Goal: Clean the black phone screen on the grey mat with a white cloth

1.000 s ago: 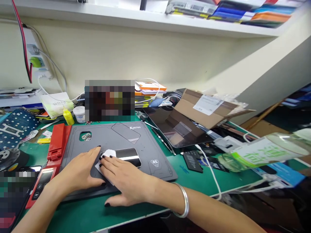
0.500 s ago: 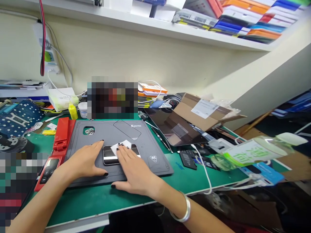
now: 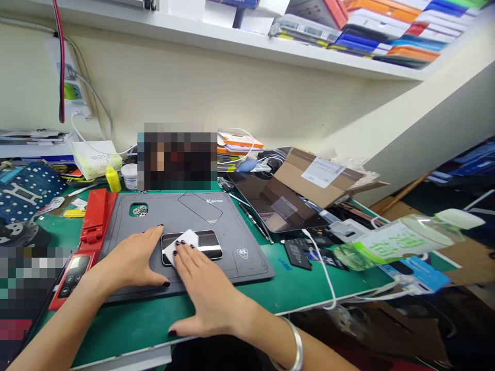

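A smartphone (image 3: 211, 244) with a dark, glossy face lies flat on a grey work mat (image 3: 232, 273). Over its left half is a folded white wipe (image 3: 190, 239). My right hand (image 3: 209, 288) rests on the wipe with flat, outstretched fingers, pressing it to the glass; its thumb points left over the bench's front edge. My left hand (image 3: 133, 257) is on the mat at the phone's left end, fingers and thumb spread, holding nothing. Whether its fingertips touch the phone's edge I cannot tell.
Left of the mat lies a red fold-out device (image 3: 93, 226). To the right are a thin tweezer-like tool (image 3: 253, 221), a dark glossy panel (image 3: 266, 206), a cardboard box (image 3: 297, 170), a white cable (image 3: 325, 273) and a plastic bottle (image 3: 402, 242). A yellow bottle (image 3: 113, 179) stands behind.
My right hand has slid left and toward me, and the wipe has moved from the phone's middle to its left half. My left hand has hardly moved. The view has shifted slightly.
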`<state>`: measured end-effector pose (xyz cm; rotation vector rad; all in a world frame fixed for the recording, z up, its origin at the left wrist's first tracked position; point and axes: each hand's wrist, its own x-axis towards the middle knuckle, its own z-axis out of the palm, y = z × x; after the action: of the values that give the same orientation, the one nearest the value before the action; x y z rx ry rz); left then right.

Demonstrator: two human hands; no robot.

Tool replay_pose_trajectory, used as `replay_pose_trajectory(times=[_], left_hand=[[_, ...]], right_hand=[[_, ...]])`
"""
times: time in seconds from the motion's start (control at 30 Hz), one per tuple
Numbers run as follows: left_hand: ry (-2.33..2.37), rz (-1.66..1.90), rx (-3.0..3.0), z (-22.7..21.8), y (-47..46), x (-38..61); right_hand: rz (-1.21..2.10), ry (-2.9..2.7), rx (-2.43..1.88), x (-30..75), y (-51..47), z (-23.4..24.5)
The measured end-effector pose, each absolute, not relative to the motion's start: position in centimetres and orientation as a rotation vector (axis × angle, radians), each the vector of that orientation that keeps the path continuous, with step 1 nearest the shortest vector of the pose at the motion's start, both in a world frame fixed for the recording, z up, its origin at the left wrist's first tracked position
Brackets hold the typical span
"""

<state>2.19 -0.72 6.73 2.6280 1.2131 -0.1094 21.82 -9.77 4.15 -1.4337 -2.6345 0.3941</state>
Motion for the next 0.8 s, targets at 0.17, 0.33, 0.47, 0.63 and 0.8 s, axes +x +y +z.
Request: replay_pose_trajectory(times=[0.17,0.33,0.47,0.63,0.8], left_hand=[[1.224,-0.111,2.640,6.7,-0.7,2.1],[1.222,-0.105,2.657,6.2,-0.5,2.0],[1.225,-0.111,2.694,6.4,-0.6,2.3],[1.221,-0.123,2.731,6.8,-0.8,2.9],[1.223,-0.129,2.741,6.6,-0.7,3.0]], right_hand=[[0.301,-2.682,-1.270,19.7,-8.3,4.1],[0.312,-2.620,-1.341,20.7,-7.4,3.6],[0.356,-2.605,-1.494,23.0,-7.2,3.9],[0.439,-2.615,-1.676,25.0,-8.1,4.8],[0.476,-2.635,-1.538,23.9,-9.2,4.5]])
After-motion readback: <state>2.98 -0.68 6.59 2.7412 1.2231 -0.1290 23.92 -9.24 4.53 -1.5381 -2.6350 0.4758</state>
